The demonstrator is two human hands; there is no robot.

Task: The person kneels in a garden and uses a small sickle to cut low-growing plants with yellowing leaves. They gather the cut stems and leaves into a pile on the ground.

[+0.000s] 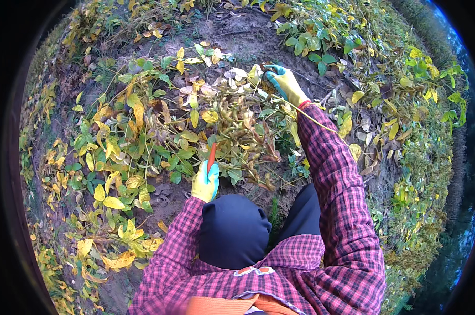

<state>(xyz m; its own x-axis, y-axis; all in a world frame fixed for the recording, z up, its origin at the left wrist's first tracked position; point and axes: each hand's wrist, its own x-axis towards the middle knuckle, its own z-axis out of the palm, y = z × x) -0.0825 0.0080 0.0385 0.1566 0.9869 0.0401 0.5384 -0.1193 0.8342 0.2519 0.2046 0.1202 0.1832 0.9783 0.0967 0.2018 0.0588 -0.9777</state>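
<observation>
Bare soil (242,39) opens beyond the right hand (285,85), with the planted ground spread to both sides of the fingers. The work looks partway along: podded stems (232,113) lie bunched between the two hands, largely stripped of leaves, while yellow-green plants (179,157) left of the left hand (205,182) and green plants (326,59) beyond and to the right of the right fingers are leafy and look untouched. No stems lie tidily stacked near either hand, so most of the patch seems left to do.

The bunched stems sit just left of and nearer the body than the right fingers, and ahead and to the right of the left ones. Their tangle runs lengthwise from near the right fingers down toward the dark knee (235,231), pods pointing several ways. One long pale stalk (322,124) slants from just below the right fingers across the plaid sleeve (342,178), its bare end away from the bunch.

The left fingers are wrapped around an orange handle (211,157); its long axis points away from the body, tipped slightly right, toward the pods. The right fingers are curled among dry leaves (254,73); at this distance I cannot tell whether they grip anything.
</observation>
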